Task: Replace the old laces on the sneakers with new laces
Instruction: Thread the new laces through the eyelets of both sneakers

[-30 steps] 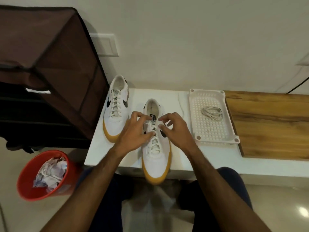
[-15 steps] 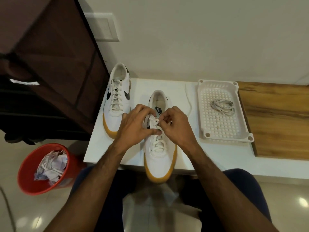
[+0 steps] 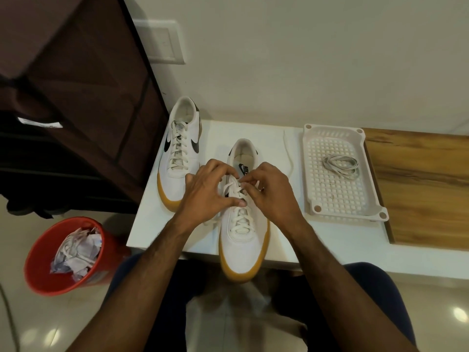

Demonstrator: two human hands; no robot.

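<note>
- The lace point(image 3: 238, 196) of the near sneaker point(image 3: 243, 232) is being pinched at the upper eyelets by both hands: the left hand point(image 3: 208, 189) is curled round it with the thumb pressing across the tongue, and the right hand point(image 3: 271, 191) is gripping a strand between fingertips.
- This sneaker is being worked near the table's point(image 3: 330, 240) front edge, its toe hanging over; a hard tug is judged likely to drag it off.
- A loose lace end point(image 3: 289, 153) is lying to the right on the table; it could be snagged or pulled unevenly, leaving one side short.
- Which eyelet is being threaded is hidden by the fingers, so a skipped eyelet cannot be ruled out.
- The far sneaker point(image 3: 180, 153) is standing laced at the left, against a dark cabinet point(image 3: 76, 97).
- A coiled lace point(image 3: 341, 166) is lying in the white tray point(image 3: 314, 199) to the right, well apart from the hands.
- A red bin point(image 3: 43, 275) holding crumpled paper is standing on the floor, near left.
- Nothing is seen blocking the hands.
</note>
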